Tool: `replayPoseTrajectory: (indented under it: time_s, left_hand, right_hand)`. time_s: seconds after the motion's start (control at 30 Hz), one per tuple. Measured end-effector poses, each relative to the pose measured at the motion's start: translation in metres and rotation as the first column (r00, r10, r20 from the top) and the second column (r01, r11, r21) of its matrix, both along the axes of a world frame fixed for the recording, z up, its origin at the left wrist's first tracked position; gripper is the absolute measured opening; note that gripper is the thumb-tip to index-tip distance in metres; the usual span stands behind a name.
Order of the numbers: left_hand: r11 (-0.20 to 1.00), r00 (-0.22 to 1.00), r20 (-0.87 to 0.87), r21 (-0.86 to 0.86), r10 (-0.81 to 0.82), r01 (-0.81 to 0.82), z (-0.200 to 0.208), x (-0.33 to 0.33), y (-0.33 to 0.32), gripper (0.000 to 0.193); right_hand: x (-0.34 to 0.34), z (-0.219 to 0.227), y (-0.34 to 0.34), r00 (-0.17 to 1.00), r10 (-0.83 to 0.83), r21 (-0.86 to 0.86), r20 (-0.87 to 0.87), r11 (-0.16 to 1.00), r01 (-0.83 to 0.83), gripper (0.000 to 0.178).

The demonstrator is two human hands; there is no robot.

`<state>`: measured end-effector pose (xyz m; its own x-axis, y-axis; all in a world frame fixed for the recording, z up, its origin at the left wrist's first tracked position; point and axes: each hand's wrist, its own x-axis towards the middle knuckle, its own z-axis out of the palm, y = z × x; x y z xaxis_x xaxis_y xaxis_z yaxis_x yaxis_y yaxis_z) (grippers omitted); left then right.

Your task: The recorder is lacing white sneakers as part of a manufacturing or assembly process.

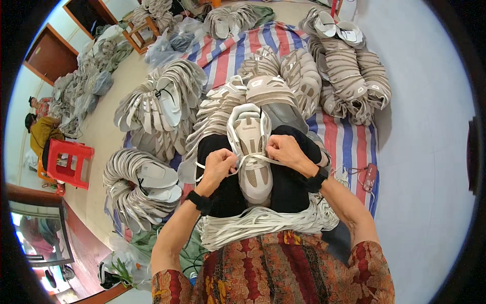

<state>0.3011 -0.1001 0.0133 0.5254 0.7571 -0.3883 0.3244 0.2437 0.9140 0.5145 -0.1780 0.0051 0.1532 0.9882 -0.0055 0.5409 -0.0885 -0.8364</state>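
Note:
A beige and white sneaker upper (249, 133) rests between my black-clad knees, its toe toward me. Cream shoelace (254, 161) runs across its front and is crossed or looped at the middle. On the left side of the upper, my left hand (221, 166) has its fingers closed on one length of the lace. My right hand (285, 151) pinches the other length at the right side. A thick bundle of loose cream laces (268, 223) lies across my lap.
Nested stacks of beige uppers surround me: one at left (136, 190), another further back (162, 96), more at right (349, 71). Beneath them spreads a striped sheet (349, 144). A red stool (70, 162) stands at far left near seated people. A small red object (369, 177) lies on the right.

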Motion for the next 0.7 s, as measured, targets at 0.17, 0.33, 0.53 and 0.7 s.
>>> replayPoseTrajectory:
  time_s: [0.17,0.33,0.53,0.7]
  left_hand:
    - [0.717,0.972,-0.222,0.689,0.075,0.102,0.000,0.027,-0.009,0.015]
    - [0.955,0.967,-0.248,0.295,0.059,0.017,0.017,0.034,-0.002,0.017]
    - [0.664,0.782,-0.609,0.640,0.131,0.387,-0.009,0.038,0.002,0.021]
    - [0.991,0.976,-0.213,-0.119,0.039,-0.065,0.009,0.039,-0.003,0.015]
  right_hand:
    - [0.001,-0.004,0.001,0.995,-0.040,0.081,0.096,0.996,0.033,0.016]
    - [-0.005,0.004,0.012,0.961,-0.048,0.146,0.273,0.989,0.007,0.016]
    - [-0.007,-0.002,0.008,0.919,0.008,0.219,0.395,0.970,-0.103,0.017]
    - [-0.001,-0.001,-0.001,0.953,0.027,0.174,0.303,0.981,-0.083,0.015]
